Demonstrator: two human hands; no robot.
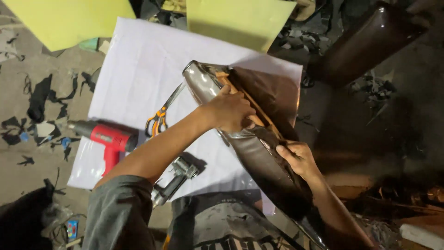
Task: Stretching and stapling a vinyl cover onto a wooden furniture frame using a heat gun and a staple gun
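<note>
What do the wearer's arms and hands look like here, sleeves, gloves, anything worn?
Both hands are bare: no gloves, and no rings or watch that I can make out. The left hand comes off a bare forearm; a short grey fabric sleeve covers the upper arm down to about the elbow. The right hand and its forearm are bare too; no sleeve shows on that side before the frame edge.

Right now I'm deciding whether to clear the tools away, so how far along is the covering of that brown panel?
Done: glossy brown covering already wraps the panel's outer face. In hand: the left hand presses the panel at its wooden edge while the right hand pulls the covering's loose edge over. Left: the wooden edge still shows bare. The stapler, scissors and red heat gun lie on the white sheet.
</note>
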